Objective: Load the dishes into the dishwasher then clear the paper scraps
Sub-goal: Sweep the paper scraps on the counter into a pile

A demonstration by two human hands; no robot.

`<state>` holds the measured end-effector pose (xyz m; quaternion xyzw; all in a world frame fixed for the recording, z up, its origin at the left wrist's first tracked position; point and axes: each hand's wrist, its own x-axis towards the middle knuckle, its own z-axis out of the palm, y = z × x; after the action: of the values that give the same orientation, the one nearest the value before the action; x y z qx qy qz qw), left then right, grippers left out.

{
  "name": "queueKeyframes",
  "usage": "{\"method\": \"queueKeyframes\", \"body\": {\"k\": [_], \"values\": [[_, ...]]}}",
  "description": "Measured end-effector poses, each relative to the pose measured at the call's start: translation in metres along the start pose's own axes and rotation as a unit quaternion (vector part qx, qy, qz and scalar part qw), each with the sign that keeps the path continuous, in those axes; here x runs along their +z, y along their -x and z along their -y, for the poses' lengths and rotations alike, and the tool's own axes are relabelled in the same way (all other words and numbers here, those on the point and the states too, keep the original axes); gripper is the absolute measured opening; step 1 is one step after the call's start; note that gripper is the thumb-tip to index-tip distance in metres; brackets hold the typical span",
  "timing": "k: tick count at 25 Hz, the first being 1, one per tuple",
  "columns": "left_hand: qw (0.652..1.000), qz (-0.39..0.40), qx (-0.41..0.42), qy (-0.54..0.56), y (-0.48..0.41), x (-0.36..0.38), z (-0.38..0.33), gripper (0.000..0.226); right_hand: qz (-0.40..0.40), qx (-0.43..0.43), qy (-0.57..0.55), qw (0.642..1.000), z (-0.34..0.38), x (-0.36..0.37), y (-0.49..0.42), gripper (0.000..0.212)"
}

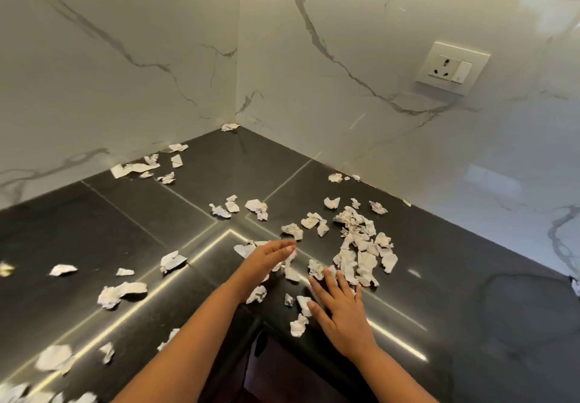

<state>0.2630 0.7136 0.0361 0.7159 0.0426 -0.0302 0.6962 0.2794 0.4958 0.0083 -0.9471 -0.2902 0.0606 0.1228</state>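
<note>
- Your forearms cover part of the table's (pixel 470 277) front, and the dark space below its inner corner is hard to make out.
- The paper scraps (pixel 361 245) at the lower left are blurred and cut off by the frame. Another is clipped at the right edge.
- The table ends against the marble walls (pixel 345 25) at left and back, with a wall socket (pixel 452 68) above the right run. Bare dark surface lies right of the scraps.
- One corner scrap (pixel 230 127) sits where the walls meet, well apart from both grips.
- Your left grip (pixel 270 258) is unclenched, fingers straight and pointing right. It rests among scraps, some partly hidden beneath it.
- Your right grip (pixel 340 305) lies flat, palm down, fingers spread and holding nothing. Its fingertips touch the near edge of the densest cluster.
- Several scraps lie between the two grips.
</note>
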Motion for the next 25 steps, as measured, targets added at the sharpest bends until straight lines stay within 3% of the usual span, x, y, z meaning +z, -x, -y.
{"method": "queueKeyframes", "body": {"k": [4,6,8,10,11,14,15,17,20,21,23,25], "values": [[0.997,-0.075,0.023,0.021,0.056,-0.050,0.005,0.045,0.029,-0.123,0.073,0.989,0.014,0.008,-0.009,0.060],[0.993,-0.077,0.001,-0.092,0.071,-0.059,0.020,0.052,0.007,-0.083,0.077,0.994,0.026,0.012,-0.026,0.061],[0.963,-0.053,-0.003,-0.264,0.069,-0.057,0.036,0.051,-0.016,0.014,0.055,0.998,0.035,0.014,-0.045,0.063],[0.929,-0.049,0.018,-0.367,0.061,-0.051,0.045,0.048,-0.031,0.067,0.048,0.996,0.040,0.016,-0.055,0.062],[0.919,-0.067,0.026,-0.388,0.057,-0.049,0.047,0.047,-0.043,0.042,0.057,0.997,0.041,0.019,-0.054,0.061],[0.909,-0.145,0.050,-0.387,0.050,-0.054,0.051,0.044,-0.061,-0.182,0.115,0.975,0.057,0.031,-0.051,0.054],[0.908,-0.164,0.054,-0.382,0.048,-0.055,0.050,0.044,-0.054,-0.216,0.137,0.965,0.064,0.034,-0.055,0.049],[0.904,-0.194,0.060,-0.377,0.042,-0.057,0.050,0.044,-0.054,-0.172,0.135,0.974,0.075,0.036,-0.065,0.052],[0.892,-0.223,0.074,-0.385,0.040,-0.055,0.050,0.047,-0.054,0.024,0.055,0.997,0.074,0.035,-0.078,0.065],[0.891,-0.230,0.079,-0.383,0.040,-0.054,0.052,0.048,-0.069,0.054,0.040,0.995,0.073,0.034,-0.079,0.064],[0.889,-0.242,0.088,-0.379,0.040,-0.053,0.053,0.050,-0.117,-0.015,0.052,0.992,0.075,0.036,-0.074,0.064],[0.886,-0.254,0.093,-0.377,0.039,-0.055,0.054,0.050,-0.126,-0.177,0.073,0.973,0.079,0.038,-0.066,0.056]]}}
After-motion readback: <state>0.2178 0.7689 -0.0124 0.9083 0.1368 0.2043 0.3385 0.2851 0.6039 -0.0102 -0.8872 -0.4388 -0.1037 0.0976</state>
